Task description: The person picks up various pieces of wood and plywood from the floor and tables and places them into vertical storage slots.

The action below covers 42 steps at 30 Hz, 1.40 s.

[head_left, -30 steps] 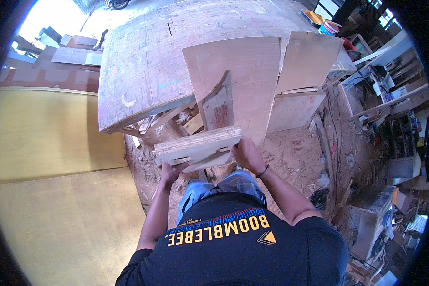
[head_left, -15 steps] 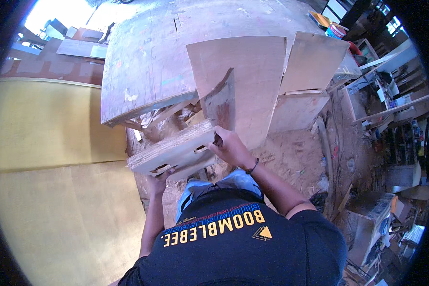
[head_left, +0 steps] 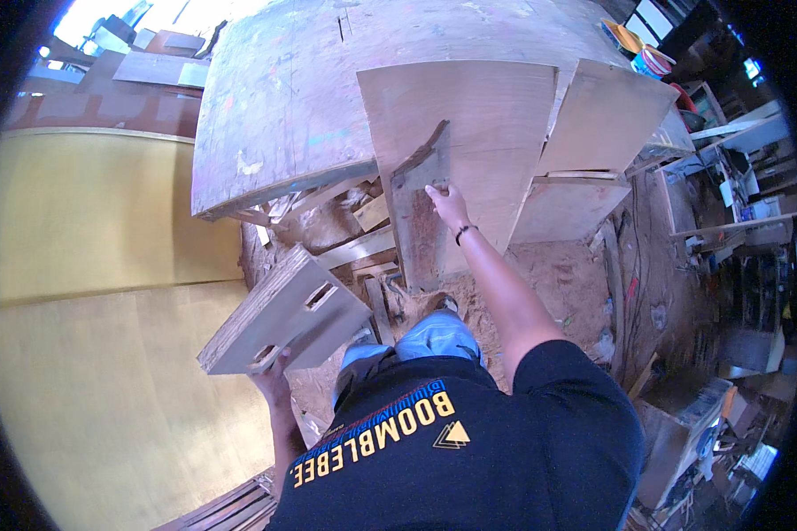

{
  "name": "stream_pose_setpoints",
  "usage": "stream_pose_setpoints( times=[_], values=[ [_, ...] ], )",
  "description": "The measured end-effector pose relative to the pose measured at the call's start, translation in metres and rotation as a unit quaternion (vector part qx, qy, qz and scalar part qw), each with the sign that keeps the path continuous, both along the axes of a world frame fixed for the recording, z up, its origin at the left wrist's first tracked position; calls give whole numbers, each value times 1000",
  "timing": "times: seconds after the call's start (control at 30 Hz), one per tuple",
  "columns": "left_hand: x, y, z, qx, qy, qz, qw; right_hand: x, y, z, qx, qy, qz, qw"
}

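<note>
My left hand grips the lower side of a thick plywood piece with two rectangular cut-outs and a rough layered edge, held tilted at the lower left; its fingertips show at one cut-out. My right hand is stretched forward, fingers curled on a narrow weathered board with a curved top. That board stands against a large pale plywood sheet, which leans on the front of a paint-marked wooden worktable.
Big yellow panels are at left. Smaller boards lean right of the large sheet. Offcuts lie under the table on the sandy floor. Shelving, clutter and a box line the right. Buckets stand behind.
My right hand has let go of the slotted piece and moved up to the weathered board. My left hand has lowered that piece leftward and turned it more steeply.
</note>
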State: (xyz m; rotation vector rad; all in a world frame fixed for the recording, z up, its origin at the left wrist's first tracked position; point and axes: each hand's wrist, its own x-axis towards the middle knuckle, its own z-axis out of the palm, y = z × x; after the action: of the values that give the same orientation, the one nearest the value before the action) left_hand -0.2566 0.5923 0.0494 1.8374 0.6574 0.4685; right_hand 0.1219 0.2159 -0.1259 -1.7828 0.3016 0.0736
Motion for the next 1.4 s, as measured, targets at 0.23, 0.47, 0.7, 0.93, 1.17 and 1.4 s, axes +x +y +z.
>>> stream_pose_setpoints(
  times=[0.23, 0.47, 0.7, 0.93, 1.17, 1.4],
  values=[
    [-43, -3, 16, 67, -16, 107, 992, 46, 33, 2, -92, -53, -2, 994],
    [-75, 17, 2, 120, 23, 116, 986, 76, 21, -49, -104, -54, 12, 993],
    [-85, 24, -4, 104, 8, 150, 983, 73, 29, -36, -99, -4, 147, 984],
    [-68, 35, -7, 153, 40, 99, 982, 33, 12, -83, 22, -56, 227, 972],
    [-83, 42, -12, 145, 62, 107, 982, -63, 1, -67, 152, -34, 268, 951],
    [-86, 50, -18, 133, 121, 109, 978, -92, 36, -45, 433, 130, 167, 876]
  ],
)
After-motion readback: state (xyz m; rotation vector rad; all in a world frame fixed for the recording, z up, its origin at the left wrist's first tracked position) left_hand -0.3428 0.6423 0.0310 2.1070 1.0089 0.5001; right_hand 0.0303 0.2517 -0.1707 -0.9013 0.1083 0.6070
